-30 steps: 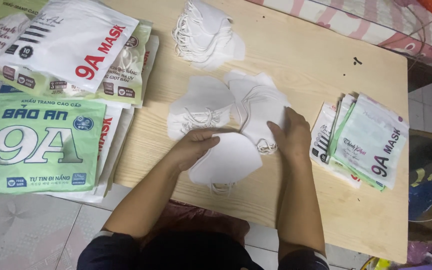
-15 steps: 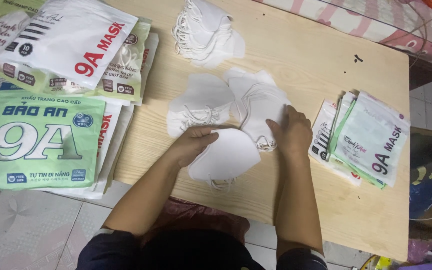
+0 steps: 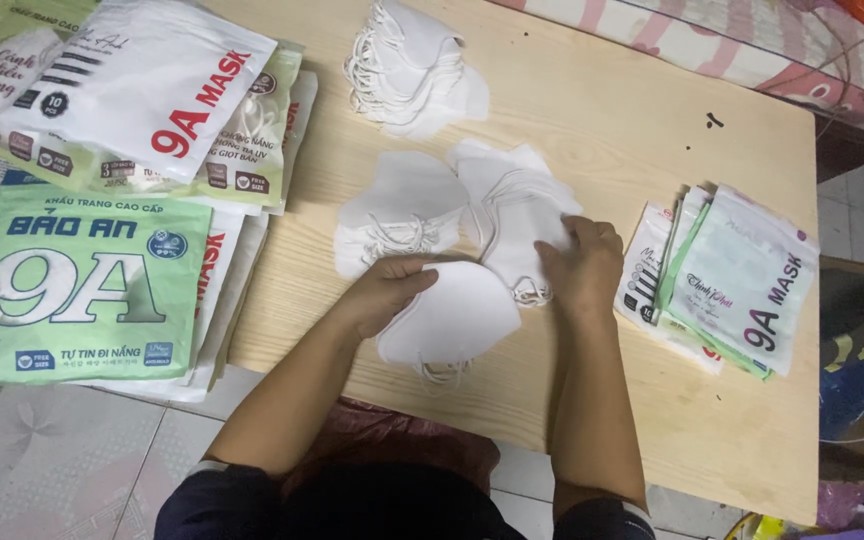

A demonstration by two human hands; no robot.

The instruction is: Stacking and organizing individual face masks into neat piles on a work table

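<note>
Since half a second ago, little shift: the folded white fabric face mask sits slightly lower toward the near edge of the pale wooden table. Its long axis runs near-left to far-right, ear loops trailing at the near end. Left hand grips its left edge, fingers curled. Right hand pinches a mask from the loose white pile.
</note>
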